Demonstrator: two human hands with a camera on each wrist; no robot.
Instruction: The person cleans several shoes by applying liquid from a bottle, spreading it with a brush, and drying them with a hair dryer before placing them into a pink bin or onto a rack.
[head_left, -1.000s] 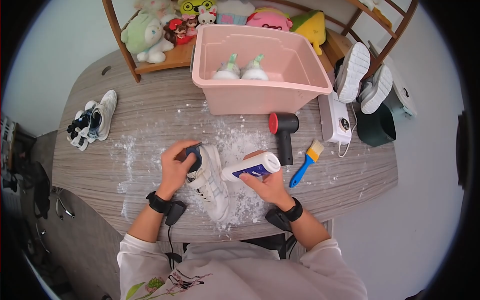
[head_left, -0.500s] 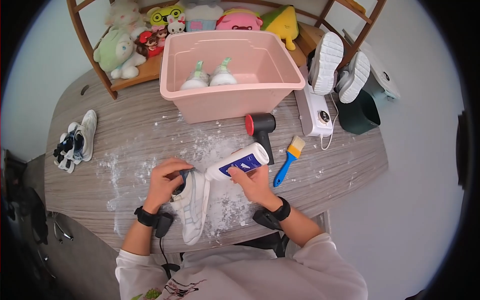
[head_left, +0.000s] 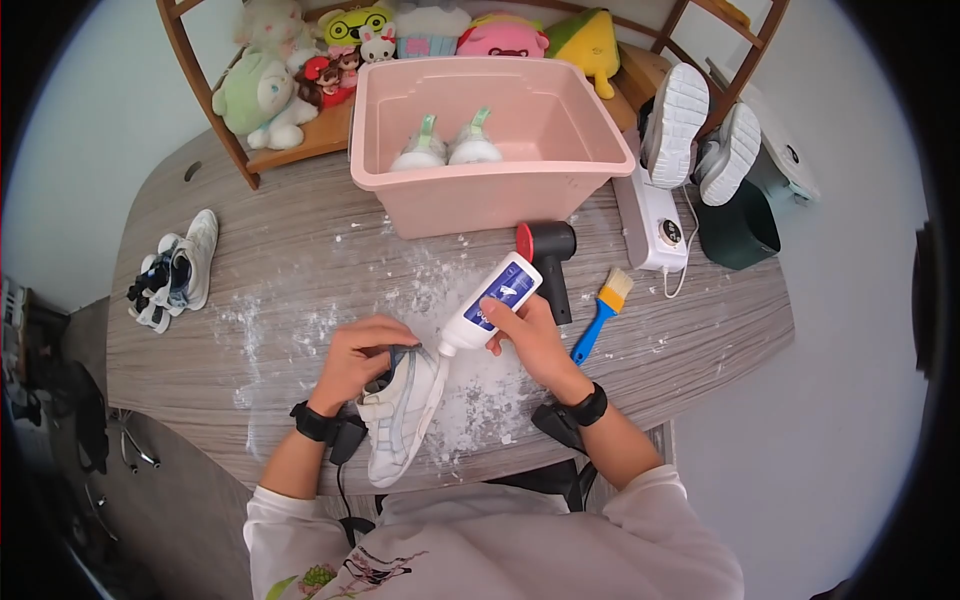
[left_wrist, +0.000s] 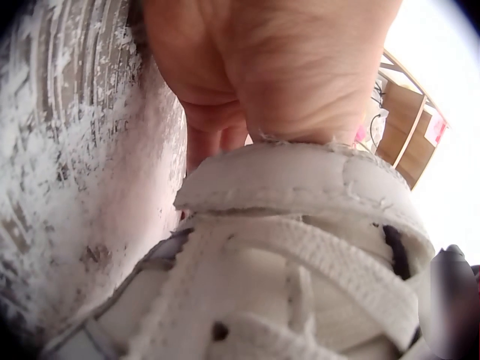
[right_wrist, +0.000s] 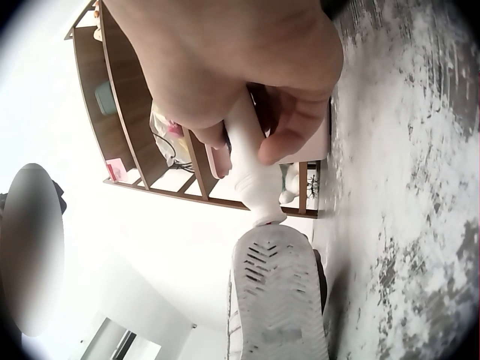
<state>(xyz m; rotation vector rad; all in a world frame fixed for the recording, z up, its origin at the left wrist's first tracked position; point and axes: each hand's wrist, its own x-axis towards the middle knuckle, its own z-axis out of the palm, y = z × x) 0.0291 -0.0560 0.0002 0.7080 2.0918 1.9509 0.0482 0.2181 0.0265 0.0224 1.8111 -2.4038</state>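
Observation:
A white strap shoe [head_left: 405,425] is tilted on its side near the front of the table, toe towards the person. My left hand [head_left: 355,362] grips it at the heel collar, its fingers partly hidden in the dark-lined opening. The wide strap [left_wrist: 292,180] lies just below that hand in the left wrist view. My right hand [head_left: 537,345] holds a white squeeze bottle [head_left: 468,328] with a blue label, angled nozzle-down. In the right wrist view the nozzle [right_wrist: 261,199] meets the heel end of the patterned sole [right_wrist: 277,292].
White residue [head_left: 490,400] speckles the wooden table. A pink bin [head_left: 490,195] with shoes inside stands behind. To the right are a black blower-like device [head_left: 552,285], a blue-handled brush [head_left: 600,320] and a white shoe dryer [head_left: 650,230] bearing shoes. More shoes [head_left: 195,265] sit left.
The shoe has been turned, its toe swinging left and its sole edge facing the bottle. My right hand has tipped the bottle steeper, nozzle down at the heel. The head view has shifted.

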